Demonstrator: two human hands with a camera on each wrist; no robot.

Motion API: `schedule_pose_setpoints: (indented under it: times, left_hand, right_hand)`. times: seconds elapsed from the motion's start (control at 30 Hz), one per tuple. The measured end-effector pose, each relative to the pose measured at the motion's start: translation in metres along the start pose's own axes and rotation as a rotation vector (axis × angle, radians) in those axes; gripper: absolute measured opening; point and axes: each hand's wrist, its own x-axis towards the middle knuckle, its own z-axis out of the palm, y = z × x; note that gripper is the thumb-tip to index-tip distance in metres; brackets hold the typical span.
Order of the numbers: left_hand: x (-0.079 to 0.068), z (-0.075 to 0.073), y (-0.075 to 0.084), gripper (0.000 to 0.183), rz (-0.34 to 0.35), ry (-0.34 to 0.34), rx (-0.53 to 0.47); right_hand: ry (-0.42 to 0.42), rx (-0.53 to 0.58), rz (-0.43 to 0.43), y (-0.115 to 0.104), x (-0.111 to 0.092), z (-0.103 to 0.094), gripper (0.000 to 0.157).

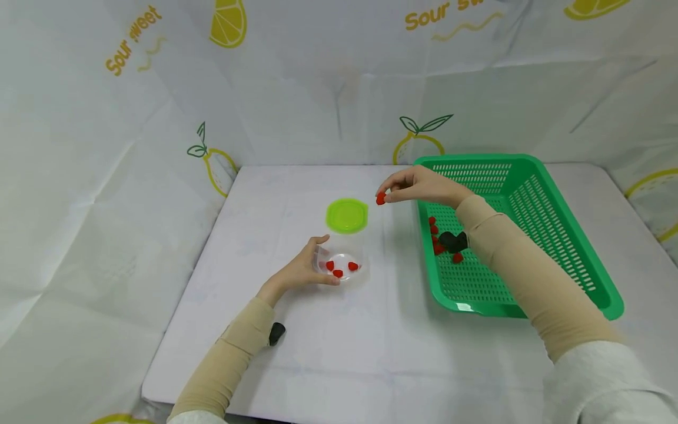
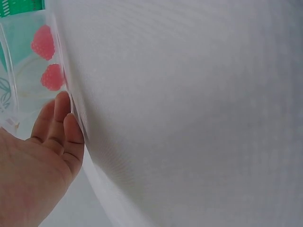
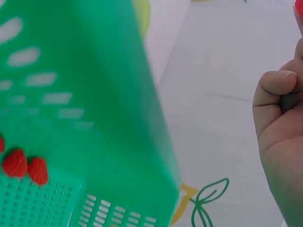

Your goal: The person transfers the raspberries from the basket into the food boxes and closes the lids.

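Note:
My left hand (image 1: 302,270) grips a clear plastic container (image 1: 342,259) from its left side, thumb at the near wall and fingers at the far one. Three red raspberries lie on its bottom; the left wrist view shows two raspberries (image 2: 43,42) through the wall, beside curled fingers (image 2: 72,137). Up and to the right, my right hand (image 1: 424,185) pinches one raspberry (image 1: 381,199) between thumb and fingertips, above the table just left of the green basket (image 1: 479,158). At the right wrist view's upper corner only a sliver of that raspberry (image 3: 298,6) shows.
Several more raspberries (image 1: 434,229) lie along the basket's left inner side, partly behind the right wrist's black camera (image 1: 453,242). A lime-green lid (image 1: 346,216) lies flat behind the container. A lemon-printed cloth (image 1: 318,118) hangs behind the white table (image 1: 339,359).

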Motion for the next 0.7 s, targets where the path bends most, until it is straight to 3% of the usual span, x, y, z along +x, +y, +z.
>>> schedule_pose_setpoints:
  times: [0.3, 0.7]
  left_hand:
    - [0.000, 0.001, -0.002, 0.104, 0.002, -0.001, 0.008]
    - [0.001, 0.001, -0.001, 0.105, 0.014, -0.004, 0.007]
  right_hand:
    - [-0.054, 0.022, -0.063, -0.013, 0.022, 0.024, 0.026]
    - [-0.115, 0.011, -0.086, -0.013, 0.045, 0.050, 0.025]
